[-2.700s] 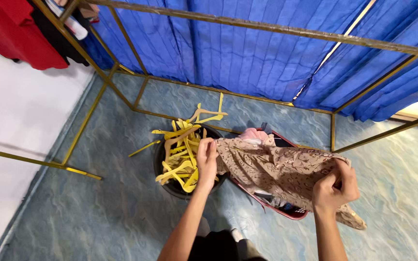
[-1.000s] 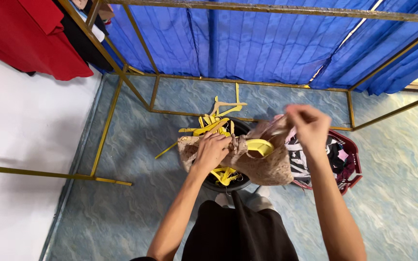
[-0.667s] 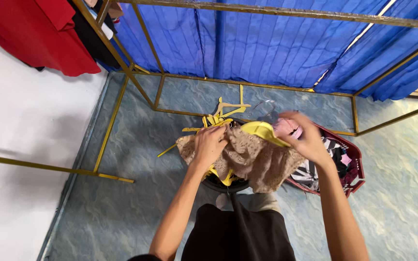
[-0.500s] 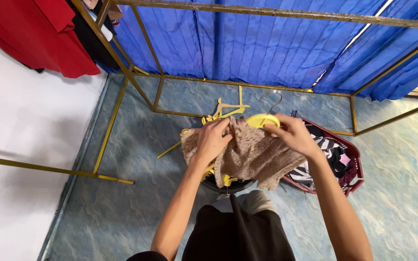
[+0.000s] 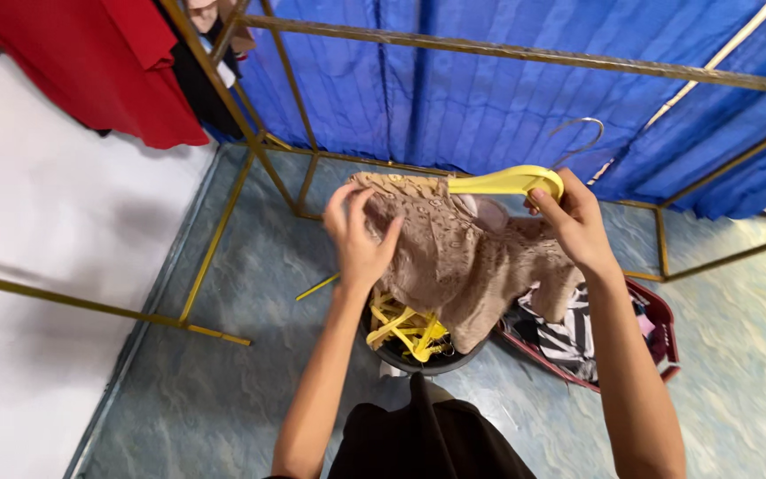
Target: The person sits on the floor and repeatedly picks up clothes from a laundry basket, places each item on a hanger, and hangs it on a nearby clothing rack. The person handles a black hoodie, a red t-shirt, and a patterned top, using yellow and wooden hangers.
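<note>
The left hand point(image 5: 361, 239) pinches the top edge of a beige patterned garment point(image 5: 463, 262) held up over the black bucket point(image 5: 418, 359), while the right hand point(image 5: 574, 222) grips the yellow hanger point(image 5: 507, 182) tucked into it. Only one shoulder seems seated, so the loose cloth could slide off into the bucket if the left fingers let go early.

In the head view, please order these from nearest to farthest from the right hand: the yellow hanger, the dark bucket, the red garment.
1. Yellow hanger: gripped in the right hand.
2. Dark bucket: on the floor, below and left of that hand.
3. Red garment: hanging far away at the upper left.
</note>
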